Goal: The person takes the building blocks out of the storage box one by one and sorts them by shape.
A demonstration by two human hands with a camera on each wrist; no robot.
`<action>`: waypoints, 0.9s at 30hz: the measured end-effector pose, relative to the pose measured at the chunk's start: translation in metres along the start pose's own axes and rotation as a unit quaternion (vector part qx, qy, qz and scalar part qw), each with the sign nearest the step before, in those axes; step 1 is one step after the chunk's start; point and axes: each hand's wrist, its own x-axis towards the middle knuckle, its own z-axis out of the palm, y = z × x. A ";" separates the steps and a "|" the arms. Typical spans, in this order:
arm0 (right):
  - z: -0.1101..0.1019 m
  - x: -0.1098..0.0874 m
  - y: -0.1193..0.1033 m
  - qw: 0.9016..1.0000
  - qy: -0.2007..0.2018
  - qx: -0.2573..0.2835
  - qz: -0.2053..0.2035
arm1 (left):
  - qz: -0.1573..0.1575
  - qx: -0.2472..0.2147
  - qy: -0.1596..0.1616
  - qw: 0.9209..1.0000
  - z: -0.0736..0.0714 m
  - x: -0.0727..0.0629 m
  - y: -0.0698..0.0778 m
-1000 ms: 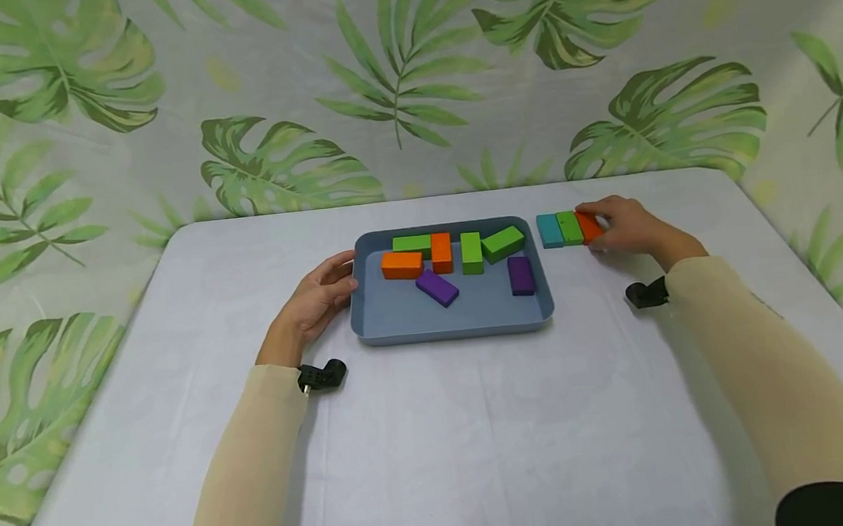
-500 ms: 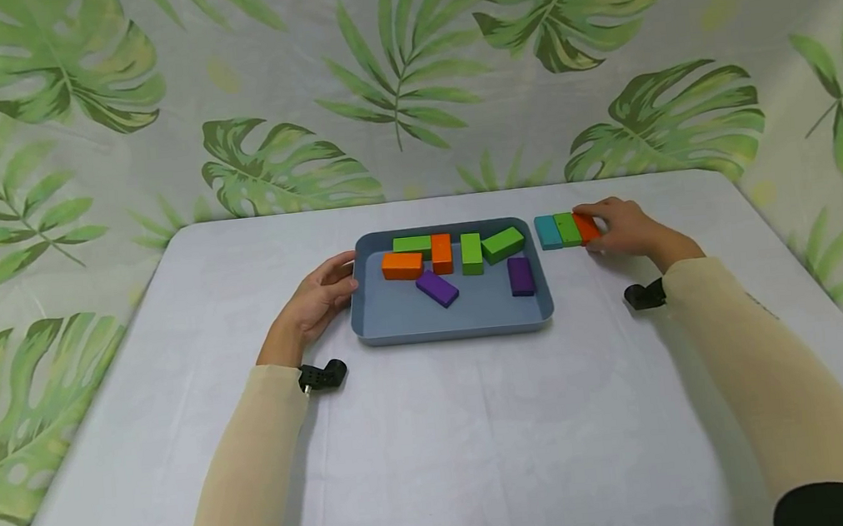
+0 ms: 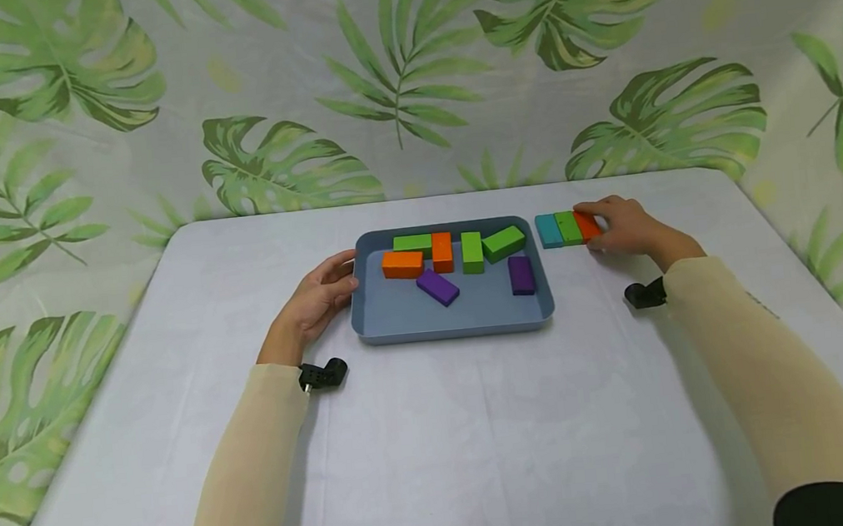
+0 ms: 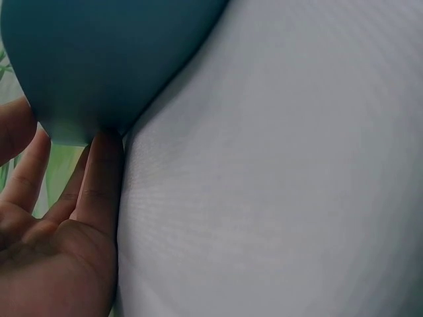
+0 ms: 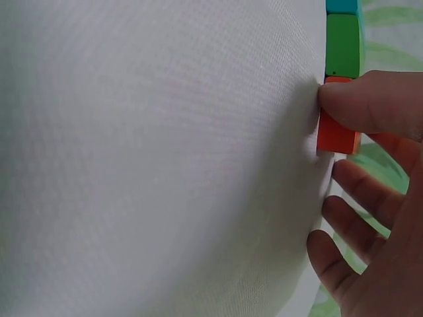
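Observation:
At the right of the grey-blue tray (image 3: 442, 323), my right hand (image 3: 625, 224) pinches an orange block (image 5: 337, 135) with thumb and forefinger. The other fingers (image 5: 363, 188) are spread away from it. This block is the end of a row with a green block (image 3: 568, 228) and a blue block (image 3: 550, 231), sides together. My left hand (image 3: 318, 299) rests against the tray's left end, fingers fairly straight. In the left wrist view its fingertips (image 4: 104, 142) touch the tray's outer wall near a corner.
In the tray lie several blocks: green blocks (image 3: 472, 253), orange blocks (image 3: 402, 265) and purple blocks (image 3: 437, 287). A white cloth (image 3: 482, 441) covers the table. A leaf-patterned curtain (image 3: 413, 163) hangs behind its far edge.

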 end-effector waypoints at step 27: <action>-0.027 -0.024 -0.044 0.995 0.019 0.075 -0.058 | -0.003 0.003 0.000 1.000 0.000 0.001 0.000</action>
